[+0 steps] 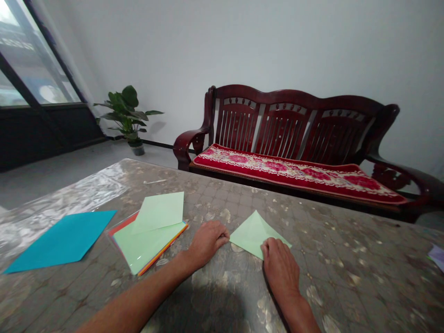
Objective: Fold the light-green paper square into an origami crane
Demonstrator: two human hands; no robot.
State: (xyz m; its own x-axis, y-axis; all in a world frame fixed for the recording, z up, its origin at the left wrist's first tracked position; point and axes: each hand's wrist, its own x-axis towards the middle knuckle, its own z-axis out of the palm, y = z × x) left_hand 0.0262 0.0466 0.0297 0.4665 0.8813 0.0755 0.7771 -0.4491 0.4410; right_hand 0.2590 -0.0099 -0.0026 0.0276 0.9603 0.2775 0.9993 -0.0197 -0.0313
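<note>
Right hand (281, 266) and left hand (208, 240), fingers curled, are touching the folded green paper (250, 231) at lower centre, grips unclear, as I'm probably creasing, next needing even pressure.

From over here, all relative to the paper stack (149, 252) on the table (340, 286): loose sheet (161, 210) on top. Large sheet (65, 240) left. Folded sheet (251, 229) right, left hand (210, 236) between, right hand (280, 263) on folded sheet's near side. Plant (126, 108) behind, off-table; bench (284, 125) behind, to the right.
</note>
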